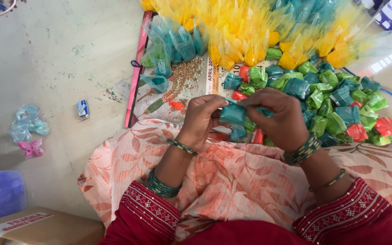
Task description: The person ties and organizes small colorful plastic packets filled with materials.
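Teal, crinkly plastic-wrapped small packet (232,113) sits at the middle of the frame, pinched at its top edge between the left hand (203,115) and right hand (277,115), fingers of both closed on it. Right of it spreads a heap of green, teal and red wrapped packets (341,109). Yellow and teal cellophane pouches (250,31) crowd the upper frame, their contents unclear.

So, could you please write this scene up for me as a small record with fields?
left hand: left hand pinches the teal folded cellophane packet
right hand: right hand grips the same packet's top
pile: small green, teal and red wrapped packets on the floor ahead
behind: yellow and teal cellophane pouches
lap: peach floral cloth
floor, left: pink butterfly clip
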